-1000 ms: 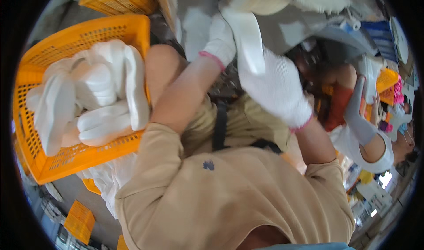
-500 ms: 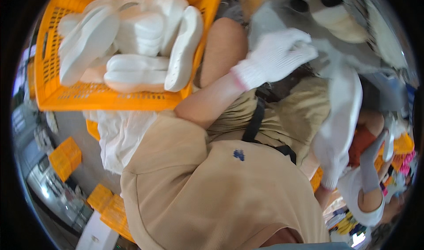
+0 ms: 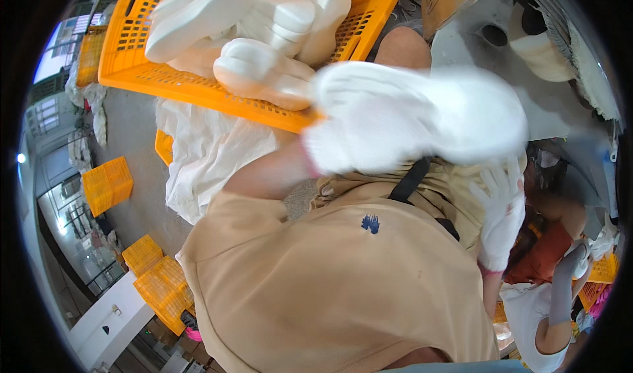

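Observation:
A white foam shoe sole (image 3: pixel 471 113), smeared by motion, is in my left hand (image 3: pixel 362 139), which wears a white knit glove and is closed around the sole's near end. It hangs above my lap, just right of the orange basket (image 3: pixel 198 99). Several more white shoe soles (image 3: pixel 264 70) lie heaped in that basket. My right hand (image 3: pixel 498 211), also gloved in white, is below the sole's far end beside my right thigh. Its fingers are stretched out and nothing shows in them.
A grey surface with round holes (image 3: pixel 494 35) stands at the upper right, a cardboard box (image 3: pixel 455 0) behind it. White cloth (image 3: pixel 211 152) hangs under the basket. Orange crates (image 3: pixel 107 185) are on the floor at left. A co-worker (image 3: pixel 537 320) sits close on my right.
My left hand has come from the grey surface toward the basket and now holds a sole. The sole at the basket's right side is gone from there. My right hand has drawn lower.

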### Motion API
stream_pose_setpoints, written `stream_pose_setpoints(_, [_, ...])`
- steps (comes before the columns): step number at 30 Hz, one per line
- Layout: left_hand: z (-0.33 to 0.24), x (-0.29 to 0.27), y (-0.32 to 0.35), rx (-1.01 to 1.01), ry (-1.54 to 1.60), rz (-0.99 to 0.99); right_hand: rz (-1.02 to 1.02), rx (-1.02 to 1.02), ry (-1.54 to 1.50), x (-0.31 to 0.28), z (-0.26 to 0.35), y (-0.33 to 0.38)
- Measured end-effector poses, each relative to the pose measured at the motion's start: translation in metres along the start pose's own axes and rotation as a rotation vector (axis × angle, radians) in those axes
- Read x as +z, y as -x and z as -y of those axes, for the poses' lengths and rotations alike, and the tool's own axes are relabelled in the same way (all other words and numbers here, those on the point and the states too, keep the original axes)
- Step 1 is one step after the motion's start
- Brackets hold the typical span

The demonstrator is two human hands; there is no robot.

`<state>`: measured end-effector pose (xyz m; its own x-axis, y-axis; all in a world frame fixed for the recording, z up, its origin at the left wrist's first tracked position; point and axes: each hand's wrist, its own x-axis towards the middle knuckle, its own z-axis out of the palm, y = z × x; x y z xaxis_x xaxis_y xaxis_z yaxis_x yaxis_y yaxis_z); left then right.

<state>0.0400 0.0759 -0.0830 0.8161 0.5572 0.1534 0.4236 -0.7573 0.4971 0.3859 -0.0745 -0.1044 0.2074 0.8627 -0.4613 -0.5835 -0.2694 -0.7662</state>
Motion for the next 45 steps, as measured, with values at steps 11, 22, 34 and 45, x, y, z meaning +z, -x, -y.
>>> stream_pose_setpoints(11, [-0.051,0.155,-0.216,-0.699,2.151,-0.106,-0.518,-0.452,0.673,0.020,0.026,0.040])
stream_pose_setpoints(22, [0.034,0.181,-0.348,-0.458,1.866,-0.082,-0.484,-0.896,0.870,0.028,0.086,-0.118])
stream_pose_setpoints(34, [0.081,0.094,-0.228,-0.547,0.479,0.053,-0.380,-0.836,1.576,0.003,0.104,-0.205])
stream_pose_setpoints(45, [0.043,0.085,-0.221,-0.403,0.872,0.140,-0.316,-0.597,1.543,0.023,0.121,-0.228])
